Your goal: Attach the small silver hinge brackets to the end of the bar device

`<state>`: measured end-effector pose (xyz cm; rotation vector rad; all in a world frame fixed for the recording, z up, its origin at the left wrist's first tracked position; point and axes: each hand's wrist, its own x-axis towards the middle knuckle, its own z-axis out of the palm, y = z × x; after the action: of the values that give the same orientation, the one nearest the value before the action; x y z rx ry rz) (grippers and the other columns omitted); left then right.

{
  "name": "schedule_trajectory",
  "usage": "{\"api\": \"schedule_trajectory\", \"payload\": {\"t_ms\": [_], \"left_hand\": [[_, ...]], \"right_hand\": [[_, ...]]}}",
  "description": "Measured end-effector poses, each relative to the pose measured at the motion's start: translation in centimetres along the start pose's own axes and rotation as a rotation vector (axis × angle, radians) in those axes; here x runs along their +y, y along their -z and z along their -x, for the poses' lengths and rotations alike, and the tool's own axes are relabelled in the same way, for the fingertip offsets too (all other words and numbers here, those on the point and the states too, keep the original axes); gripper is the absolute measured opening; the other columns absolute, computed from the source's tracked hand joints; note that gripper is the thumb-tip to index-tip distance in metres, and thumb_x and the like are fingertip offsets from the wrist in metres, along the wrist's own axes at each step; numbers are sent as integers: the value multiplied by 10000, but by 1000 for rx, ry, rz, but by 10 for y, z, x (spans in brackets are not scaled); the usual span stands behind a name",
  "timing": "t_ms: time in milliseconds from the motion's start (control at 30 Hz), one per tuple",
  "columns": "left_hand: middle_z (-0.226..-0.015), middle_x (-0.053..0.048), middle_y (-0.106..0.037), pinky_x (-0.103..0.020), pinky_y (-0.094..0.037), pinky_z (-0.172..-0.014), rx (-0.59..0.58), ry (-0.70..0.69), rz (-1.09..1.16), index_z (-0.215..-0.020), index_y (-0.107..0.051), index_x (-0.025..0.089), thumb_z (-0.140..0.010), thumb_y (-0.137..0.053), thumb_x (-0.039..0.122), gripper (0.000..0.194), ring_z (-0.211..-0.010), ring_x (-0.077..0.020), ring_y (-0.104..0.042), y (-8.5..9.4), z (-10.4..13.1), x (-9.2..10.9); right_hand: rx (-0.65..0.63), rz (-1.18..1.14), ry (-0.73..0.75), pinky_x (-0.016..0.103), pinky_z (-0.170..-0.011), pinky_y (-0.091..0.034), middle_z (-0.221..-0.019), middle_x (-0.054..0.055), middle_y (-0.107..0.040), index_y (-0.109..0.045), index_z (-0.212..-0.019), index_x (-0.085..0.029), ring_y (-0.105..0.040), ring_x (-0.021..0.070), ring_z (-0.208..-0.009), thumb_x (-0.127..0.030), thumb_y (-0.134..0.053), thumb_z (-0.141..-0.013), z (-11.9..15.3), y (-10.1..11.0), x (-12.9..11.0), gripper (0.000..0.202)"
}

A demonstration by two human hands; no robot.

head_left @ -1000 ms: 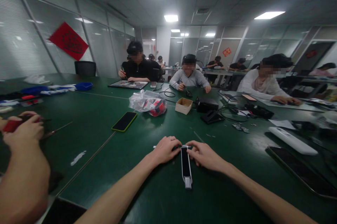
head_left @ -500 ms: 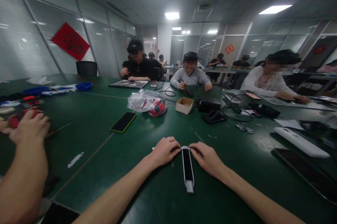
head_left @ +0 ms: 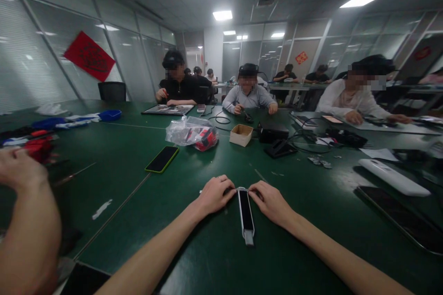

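Ceiling panels [head_left: 222, 15] are lighting the room evenly but dimly, and a cool green cast is tinting everything. Glare is smearing across the table [head_left: 342, 179] at right. The wide lens is bending the edges, and the arm [head_left: 24, 221] at left is blurring.

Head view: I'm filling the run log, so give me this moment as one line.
left hand: fingers at the top end of slim device | right hand: same end, other side | device flat on green table | phone beyond, untouched

No legible txt; red wall sign [head_left: 89, 56] has dark marks (too blurred to read).
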<state>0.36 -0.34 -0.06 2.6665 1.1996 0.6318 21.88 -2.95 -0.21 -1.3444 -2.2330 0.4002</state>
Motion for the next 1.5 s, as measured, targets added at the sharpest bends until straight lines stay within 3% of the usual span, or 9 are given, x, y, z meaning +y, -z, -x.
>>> {"api": "schedule_trajectory", "payload": {"t_ms": [233,667,1000,1367,1500], "left_hand": [[-942,-33,-589,-257,-437,-732,-4,52,23,-924,-607,192,-902,-481,251,141,-813,-151,-573,1,-1,-1],[-955,-24,-599,-259,-436,-744,-20,39,10,-959,-615,210,-902,-489,261,148,-828,-153,-573,1,-1,1],[-942,-23,-595,-251,-431,-740,-2,-2,15,-937,-610,207,-899,-492,242,129,-815,-149,-573,1,-1,0],[-939,-20,-592,-257,-429,-741,1,-16,16,-945,-600,206,-899,-487,242,128,-818,-152,-569,1,0,-1],[-946,-23,-595,-254,-426,-740,-4,-13,21,-955,-599,209,-901,-485,241,130,-828,-152,-570,1,0,-1]], "right_hand": [[27,-61,9,330,-749,-483,-897,68,-603,-605,-938,-164,-572,174,-813,-232,-402,-907,-1,4,2,216],[43,-32,-1,293,-634,-452,-778,42,-567,-588,-861,-159,-522,148,-675,-250,-462,-867,0,6,-3,156],[27,-74,47,344,-809,-465,-937,65,-595,-589,-971,-174,-560,184,-882,-234,-455,-881,1,4,-3,172],[32,-51,38,357,-797,-469,-946,75,-600,-598,-957,-170,-560,198,-883,-274,-455,-884,2,8,-8,191],[115,-57,-28,337,-778,-468,-936,79,-609,-600,-952,-164,-562,186,-861,-303,-442,-880,-2,10,0,223]]}}
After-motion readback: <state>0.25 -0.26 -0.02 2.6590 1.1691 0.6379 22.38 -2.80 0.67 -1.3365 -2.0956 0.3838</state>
